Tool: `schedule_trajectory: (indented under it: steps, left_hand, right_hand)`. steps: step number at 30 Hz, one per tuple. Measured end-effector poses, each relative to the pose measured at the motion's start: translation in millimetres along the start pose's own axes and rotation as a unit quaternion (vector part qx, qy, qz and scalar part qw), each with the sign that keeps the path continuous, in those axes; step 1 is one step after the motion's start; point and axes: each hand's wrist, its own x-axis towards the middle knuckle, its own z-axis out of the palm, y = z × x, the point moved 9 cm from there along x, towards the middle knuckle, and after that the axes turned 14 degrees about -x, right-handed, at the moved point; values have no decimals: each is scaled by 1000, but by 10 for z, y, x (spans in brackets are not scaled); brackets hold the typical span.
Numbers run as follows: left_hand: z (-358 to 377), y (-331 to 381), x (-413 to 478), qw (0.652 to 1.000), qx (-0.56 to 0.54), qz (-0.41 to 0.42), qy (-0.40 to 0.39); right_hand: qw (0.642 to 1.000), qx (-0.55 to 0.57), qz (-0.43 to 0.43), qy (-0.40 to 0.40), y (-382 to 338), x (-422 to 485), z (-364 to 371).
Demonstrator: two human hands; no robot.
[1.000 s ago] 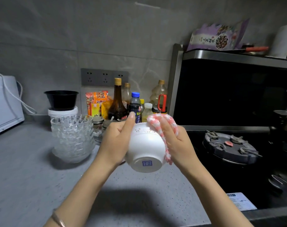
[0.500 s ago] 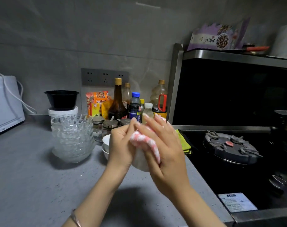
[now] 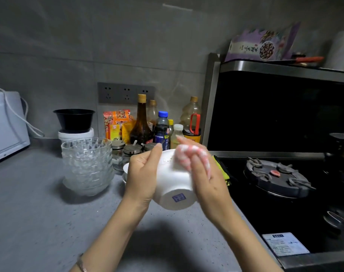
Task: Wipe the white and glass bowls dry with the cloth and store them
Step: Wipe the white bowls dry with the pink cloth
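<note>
nearest: left wrist with a thin bracelet [image 3: 80, 264], both forearms reaching over the grey counter [image 3: 39, 222]. white label [image 3: 285, 245] on the black cooktop's near edge, past the counter's right edge. above the counter, close to that right edge: left hand [image 3: 143, 173] grips the white bowl [image 3: 173, 185] by its side, thumb up at the rim; the bowl is tipped, foot with a blue mark facing the camera. right hand [image 3: 208, 179], motion-blurred, holds the pink-and-white cloth [image 3: 183, 156] bunched under its fingers against the bowl's upper right wall. just behind the left hand, more white bowls [image 3: 126, 169] sit on the counter, partly hidden. left of them, a stack of glass bowls [image 3: 87, 165], upright, nested. a yellow-green cloth [image 3: 221, 167] shows behind the right hand at the counter's right edge. burner [image 3: 275, 177] on the cooktop. farther back: lidded condiment jars [image 3: 118, 148], a dark sauce bottle [image 3: 141, 122] among other bottles, a black bowl [image 3: 74, 119] on a white tub [image 3: 75, 135]. wall sockets [image 3: 126, 93] above.
</note>
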Motion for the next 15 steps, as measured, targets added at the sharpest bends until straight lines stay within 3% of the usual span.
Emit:
schedule_trajectory:
  steps: [2, 5, 9, 12, 15]
  left_hand:
    - [-23, 1, -14, 999, -30, -18, 3]
    - [-50, 5, -28, 994, -98, -39, 12]
    - [8, 17, -26, 996, -73, -41, -15]
    - [15, -5, 35, 997, -27, -54, -45]
    - [80, 147, 74, 996, 16, -16, -90]
  right_hand:
    - [995, 62, 77, -6, 144, -1, -6]
    - [983, 136, 123, 9, 217, -74, 5]
    - [974, 190, 124, 24, 215, -51, -51]
    - [978, 175, 113, 24, 166, 51, -126]
    - [985, 139, 103, -14, 114, 142, -141]
